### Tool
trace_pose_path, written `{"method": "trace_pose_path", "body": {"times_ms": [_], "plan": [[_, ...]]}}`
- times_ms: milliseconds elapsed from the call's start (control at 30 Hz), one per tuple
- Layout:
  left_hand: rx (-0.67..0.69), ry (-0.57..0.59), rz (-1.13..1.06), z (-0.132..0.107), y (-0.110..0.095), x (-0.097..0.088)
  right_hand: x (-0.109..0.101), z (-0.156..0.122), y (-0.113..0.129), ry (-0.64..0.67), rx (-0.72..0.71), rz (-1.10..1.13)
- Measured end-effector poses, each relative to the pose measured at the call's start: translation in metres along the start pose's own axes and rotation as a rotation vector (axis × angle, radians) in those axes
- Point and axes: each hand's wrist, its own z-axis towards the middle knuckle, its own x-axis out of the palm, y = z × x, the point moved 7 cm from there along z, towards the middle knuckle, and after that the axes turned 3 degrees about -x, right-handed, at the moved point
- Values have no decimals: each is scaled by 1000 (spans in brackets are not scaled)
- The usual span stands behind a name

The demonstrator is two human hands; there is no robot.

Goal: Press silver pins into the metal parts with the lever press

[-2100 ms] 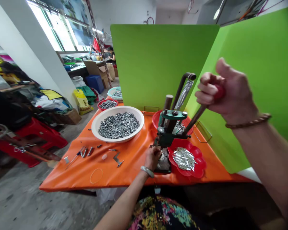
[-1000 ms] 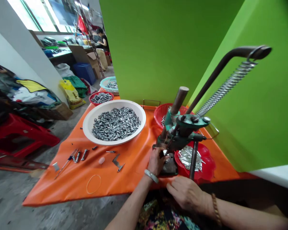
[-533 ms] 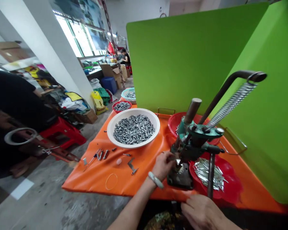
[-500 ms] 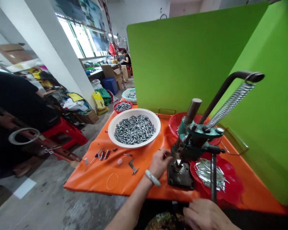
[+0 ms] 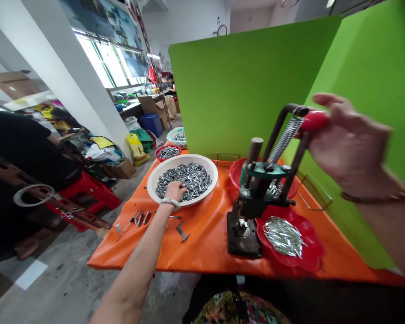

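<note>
My left hand [image 5: 175, 191] reaches into a white bowl [image 5: 150, 182] filled with small grey metal parts [image 5: 197, 177]. Its fingers are bent together at the parts; whatever is between them is too small to make out. At the upper right, my right hand [image 5: 349, 135], slightly blurred, is on the red knob [image 5: 313, 120] of the press lever, which is raised. The hand press [image 5: 246, 243] has a green upper body, a coil spring [image 5: 285, 141] and a dark base. A small shiny piece [image 5: 243, 225] sits at the base's centre.
A red dish [image 5: 312, 258] of thin silvery pins stands right of the press, another red basin [image 5: 235, 173] behind it. Loose tools and pins [image 5: 138, 219] and a bent metal piece [image 5: 181, 231] lie on the orange cover [image 5: 202, 252]. Green panels [image 5: 243, 90] enclose the back and right.
My left hand has gone from beside the press base to the white bowl. My right hand has risen from the table's front edge with the lever, which has swung up.
</note>
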Motion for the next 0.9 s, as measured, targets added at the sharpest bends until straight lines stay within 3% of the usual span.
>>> {"method": "trace_pose_path", "body": {"times_ms": [67,167,300,367,433,533,667,800,867,900], "plan": [[28,-25,8,-2,0,-1,-2,18,-15,-63,-24,97],[54,-33,46,-3,-1,0,-20,12,-70,-140,114,112],[37,-2,103,0,-1,2,-43,-55,-160,-213,462,49],[24,1,100,0,-2,1,-33,-96,-193,-128,585,2],[8,-7,80,-1,-2,0,-3,-131,-214,68,629,-3],[-16,-25,66,-5,-2,-3,38,-161,-231,203,613,-67],[-85,23,100,-8,2,-2,60,-169,-242,142,600,-237],[-119,46,124,-9,5,-3,58,-163,-241,269,600,-281],[-117,33,123,-9,5,-3,42,-147,-234,271,565,-275],[-111,14,120,-10,5,-4,28,-135,-227,212,512,-288]]}}
